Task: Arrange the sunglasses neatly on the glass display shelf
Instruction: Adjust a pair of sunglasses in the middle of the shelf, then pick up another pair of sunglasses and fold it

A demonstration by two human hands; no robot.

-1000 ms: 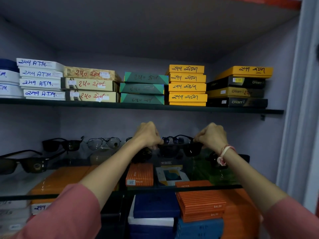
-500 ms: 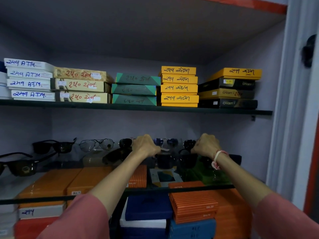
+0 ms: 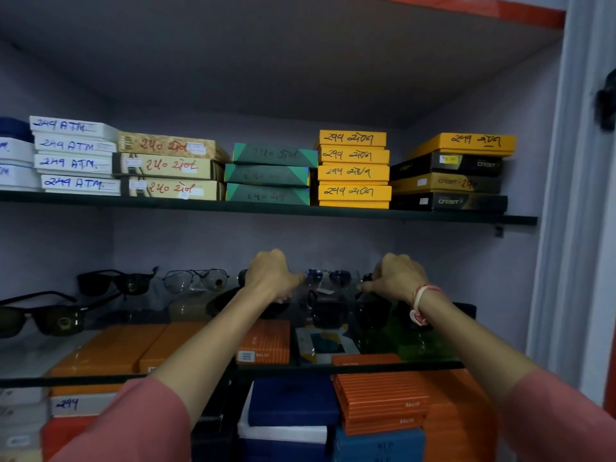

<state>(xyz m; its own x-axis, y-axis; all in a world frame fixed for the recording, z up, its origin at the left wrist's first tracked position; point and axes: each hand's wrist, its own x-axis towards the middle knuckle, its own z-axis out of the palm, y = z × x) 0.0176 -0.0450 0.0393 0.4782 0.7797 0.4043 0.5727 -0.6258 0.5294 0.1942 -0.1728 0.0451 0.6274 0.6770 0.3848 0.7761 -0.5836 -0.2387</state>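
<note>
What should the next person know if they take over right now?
Left hand and right hand: each closed on one end of a dark pair of sunglasses, low over the glass shelf; whether it touches the shelf is unclear.
Already in a row at the back: black pair, clear aviators, blue-lens pair. Another black pair sits at far left, nearer the front.
Left: set this pair down, line it up, let go.

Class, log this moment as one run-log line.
left hand: shut on dark sunglasses | right hand: shut on same pair | pair: at glass shelf, between other sunglasses | phase: placing
</note>
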